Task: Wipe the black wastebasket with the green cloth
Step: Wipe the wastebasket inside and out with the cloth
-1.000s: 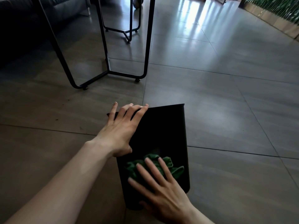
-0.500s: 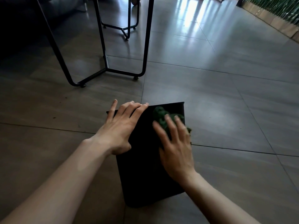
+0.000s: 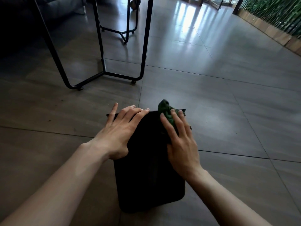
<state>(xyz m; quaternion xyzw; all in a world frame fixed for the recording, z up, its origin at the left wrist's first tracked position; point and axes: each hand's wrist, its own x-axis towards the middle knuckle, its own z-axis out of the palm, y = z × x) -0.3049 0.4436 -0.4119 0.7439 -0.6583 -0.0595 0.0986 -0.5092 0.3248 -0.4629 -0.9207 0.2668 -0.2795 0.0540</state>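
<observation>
The black wastebasket [image 3: 149,180] lies on its side on the grey tiled floor, its rim end pointing away from me. My left hand [image 3: 120,132] rests flat on its upper left part, fingers spread toward the far edge. My right hand [image 3: 180,141] presses the crumpled green cloth [image 3: 166,111] against the basket's far right corner. Part of the cloth sticks out past my fingertips and over the rim; the rest is hidden under my palm.
A black metal table frame [image 3: 104,72] stands on the floor just beyond the basket, to the left. A second frame [image 3: 125,33] is farther back, with a dark sofa [image 3: 24,18] at the far left. A green plant wall [image 3: 273,13] runs along the right.
My right hand has slid the green cloth from the basket's near end up to its far right corner. My left hand has stayed in place on the basket.
</observation>
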